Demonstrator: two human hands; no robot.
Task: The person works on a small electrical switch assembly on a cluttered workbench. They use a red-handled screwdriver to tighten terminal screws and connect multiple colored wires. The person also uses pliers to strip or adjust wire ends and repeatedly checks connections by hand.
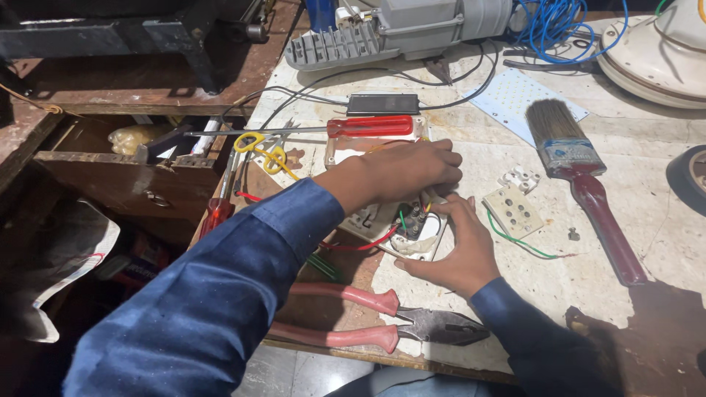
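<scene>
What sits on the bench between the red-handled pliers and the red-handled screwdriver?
In the head view, between the pliers and the screwdriver lie the white switch board with its wires, and both hands on it: left hand, right hand.
</scene>
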